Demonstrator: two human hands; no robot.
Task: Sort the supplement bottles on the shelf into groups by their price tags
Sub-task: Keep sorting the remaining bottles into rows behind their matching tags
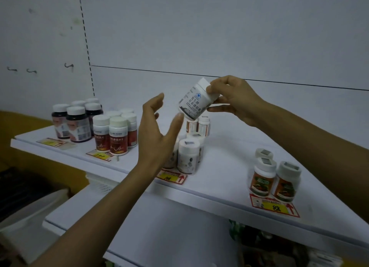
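Nearest, at the front edge of the white shelf (pixel 229 159), a yellow price tag (pixel 276 206) lies just before three orange-labelled bottles (pixel 264 179) on the right; midway along, a cluster of white bottles (pixel 188 157) stands behind another tag (pixel 172 177); above them the left hand (pixel 157 131) hovers with fingers spread and relaxed, holding nothing; the right hand (pixel 233 99) pinches a white supplement bottle (pixel 194 100), tilted, in the air over the cluster; farther left stand red-labelled bottles (pixel 118 139) and, beyond, dark bottles (pixel 77 125).
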